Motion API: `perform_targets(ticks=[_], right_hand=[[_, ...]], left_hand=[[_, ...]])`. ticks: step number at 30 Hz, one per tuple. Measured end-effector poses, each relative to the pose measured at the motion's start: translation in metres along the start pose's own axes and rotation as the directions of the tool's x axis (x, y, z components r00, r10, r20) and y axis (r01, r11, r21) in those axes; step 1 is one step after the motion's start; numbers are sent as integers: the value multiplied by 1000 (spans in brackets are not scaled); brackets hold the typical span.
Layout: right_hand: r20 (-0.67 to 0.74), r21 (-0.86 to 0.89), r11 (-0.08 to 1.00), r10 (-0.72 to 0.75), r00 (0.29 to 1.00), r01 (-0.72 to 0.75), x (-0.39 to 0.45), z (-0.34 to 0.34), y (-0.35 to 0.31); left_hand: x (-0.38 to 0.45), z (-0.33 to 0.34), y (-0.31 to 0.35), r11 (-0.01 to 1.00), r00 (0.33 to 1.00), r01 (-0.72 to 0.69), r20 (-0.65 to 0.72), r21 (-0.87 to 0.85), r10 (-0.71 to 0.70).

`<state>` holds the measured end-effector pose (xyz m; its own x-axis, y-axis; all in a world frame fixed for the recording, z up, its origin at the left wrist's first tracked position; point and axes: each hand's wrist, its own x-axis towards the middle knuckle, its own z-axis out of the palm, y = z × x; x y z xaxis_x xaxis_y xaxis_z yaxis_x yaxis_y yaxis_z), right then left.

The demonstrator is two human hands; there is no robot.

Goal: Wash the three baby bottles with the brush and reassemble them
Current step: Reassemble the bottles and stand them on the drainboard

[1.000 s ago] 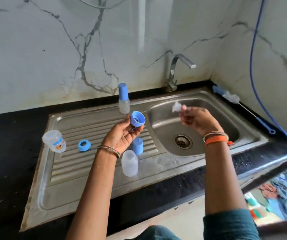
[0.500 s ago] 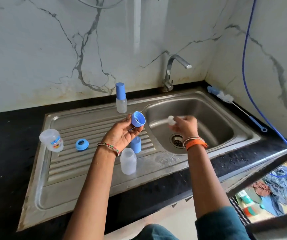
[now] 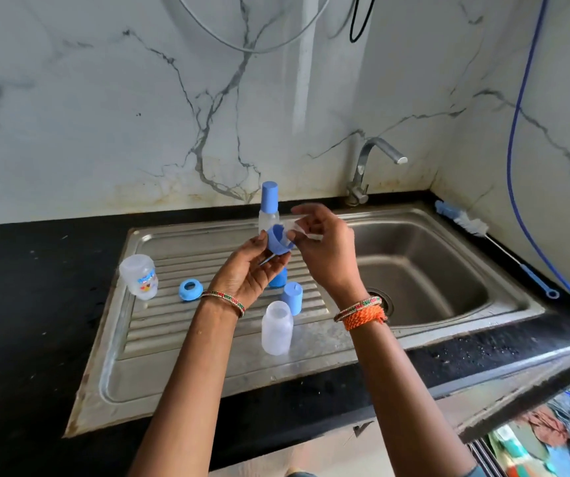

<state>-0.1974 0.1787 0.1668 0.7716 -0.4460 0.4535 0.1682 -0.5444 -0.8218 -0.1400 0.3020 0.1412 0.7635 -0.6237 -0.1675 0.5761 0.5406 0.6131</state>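
Note:
My left hand (image 3: 249,270) holds a blue screw ring (image 3: 278,241) above the draining board. My right hand (image 3: 325,249) pinches a clear teat (image 3: 299,230) right against that ring. A capped bottle (image 3: 269,208) stands behind them, partly hidden. An open clear bottle (image 3: 276,328) stands near the front with a blue cap (image 3: 292,298) behind it. Another blue piece (image 3: 278,278) shows under my left hand. A printed bottle (image 3: 139,277) leans at the left, and a second blue ring (image 3: 190,289) lies next to it. The bottle brush (image 3: 466,222) rests on the sink's right rim.
The steel sink (image 3: 448,287) has its basin at the right with a drain, and a tap (image 3: 369,166) at the back. A blue hose (image 3: 517,132) hangs down the right wall. Black counter (image 3: 29,304) surrounds the sink.
My right hand has come up out of the basin and moved left, bringing the clear teat to the blue ring in my left hand. The view has shifted too.

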Motion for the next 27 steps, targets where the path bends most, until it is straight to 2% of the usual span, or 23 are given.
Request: perform_targets(ticks=[4,11,15,17,20,23,25,27], right_hand=[[-69,38,999,-16,997,18,-6,8,-7],[123,-179,952,-228,966,247,-12,14,-13],[205,-234,928,-243,948,289,-15,17,-14],[151,-189,952,-214,965,240,-14,16,-18],[79,-142,985,-91,993,101,-11,13,-27],[185,-235,972,34,982,10,-7,12,-28],[201,-193,979,110,973,-71,-5,10,-28],[145,-94,983,170,975,-158,-5,11,-28]], left_hand=[[-6,-1,3,1000,1000,-11,27,21,10],[-8,-15,7,998,996,-36,78,-42,39],[-9,-18,9,997,994,-73,80,-26,75],[-11,-19,10,997,993,-66,92,-43,70],[-15,-16,13,997,993,-48,102,-60,54],[-22,-7,16,997,995,-51,83,53,47],[-25,0,18,987,996,-64,77,149,53],[-28,8,20,968,994,-102,63,229,89]])
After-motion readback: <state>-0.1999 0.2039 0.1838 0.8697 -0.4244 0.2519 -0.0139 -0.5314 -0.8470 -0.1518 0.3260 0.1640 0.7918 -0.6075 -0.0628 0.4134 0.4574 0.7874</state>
